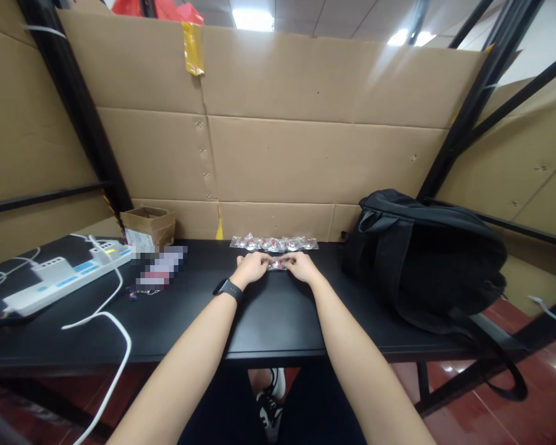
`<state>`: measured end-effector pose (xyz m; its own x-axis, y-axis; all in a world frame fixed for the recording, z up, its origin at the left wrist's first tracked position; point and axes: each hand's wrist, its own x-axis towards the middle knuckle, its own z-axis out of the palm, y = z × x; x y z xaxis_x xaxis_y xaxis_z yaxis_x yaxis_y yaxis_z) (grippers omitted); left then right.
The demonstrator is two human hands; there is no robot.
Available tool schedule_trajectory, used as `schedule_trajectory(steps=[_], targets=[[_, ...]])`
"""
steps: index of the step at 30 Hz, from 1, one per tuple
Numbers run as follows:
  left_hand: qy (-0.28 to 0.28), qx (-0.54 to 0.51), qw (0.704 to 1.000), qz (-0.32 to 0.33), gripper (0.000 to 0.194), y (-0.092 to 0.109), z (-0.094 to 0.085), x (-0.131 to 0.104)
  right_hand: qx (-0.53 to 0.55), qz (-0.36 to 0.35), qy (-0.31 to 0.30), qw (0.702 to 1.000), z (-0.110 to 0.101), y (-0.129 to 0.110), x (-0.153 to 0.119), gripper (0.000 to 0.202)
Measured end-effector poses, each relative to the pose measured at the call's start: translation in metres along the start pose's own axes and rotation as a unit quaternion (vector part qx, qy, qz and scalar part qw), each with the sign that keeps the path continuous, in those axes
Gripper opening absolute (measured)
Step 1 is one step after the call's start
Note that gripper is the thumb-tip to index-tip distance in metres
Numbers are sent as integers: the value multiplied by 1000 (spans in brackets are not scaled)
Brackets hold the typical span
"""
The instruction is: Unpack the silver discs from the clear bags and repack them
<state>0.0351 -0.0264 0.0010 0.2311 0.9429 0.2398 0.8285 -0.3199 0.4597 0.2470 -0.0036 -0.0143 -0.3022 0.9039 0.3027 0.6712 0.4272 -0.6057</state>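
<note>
A small clear plastic packet with a red item inside (278, 264) lies on the black table between my two hands. My left hand (254, 268), with a dark watch on the wrist, pinches the packet's left end. At its right end, the fingers of my right hand (300, 266) are closed on the packet too. Just behind my hands, a row of several similar shiny packets (274, 243) runs along the foot of the cardboard wall.
A black backpack (426, 259) fills the right of the table (278, 321). On the left are a white power strip (69, 278) with cables, a small cardboard box (151, 225) and a blurred-out item (161, 269). Cardboard panels (282, 154) rise behind.
</note>
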Motion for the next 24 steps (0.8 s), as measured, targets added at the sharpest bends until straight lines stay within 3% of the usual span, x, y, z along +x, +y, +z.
schedule_trajectory(steps=[4, 7, 15, 18, 24], targets=[[27, 26, 999, 25, 22, -7, 0, -1, -75, -31, -16, 997, -4, -3, -1, 49], [23, 33, 998, 51, 22, -7, 0, -3, -100, -27, -22, 994, -4, -5, -2, 43], [46, 40, 996, 68, 16, 0, -1, -6, -55, -62, 12, 996, -3, -7, 1, 20], [31, 16, 998, 59, 11, -2, -6, -4, -19, -52, 30, 998, -5, -9, 1, 19], [27, -53, 995, 79, 25, -11, -19, 1, 17, -39, 34, 999, 0, -13, 4, 24]])
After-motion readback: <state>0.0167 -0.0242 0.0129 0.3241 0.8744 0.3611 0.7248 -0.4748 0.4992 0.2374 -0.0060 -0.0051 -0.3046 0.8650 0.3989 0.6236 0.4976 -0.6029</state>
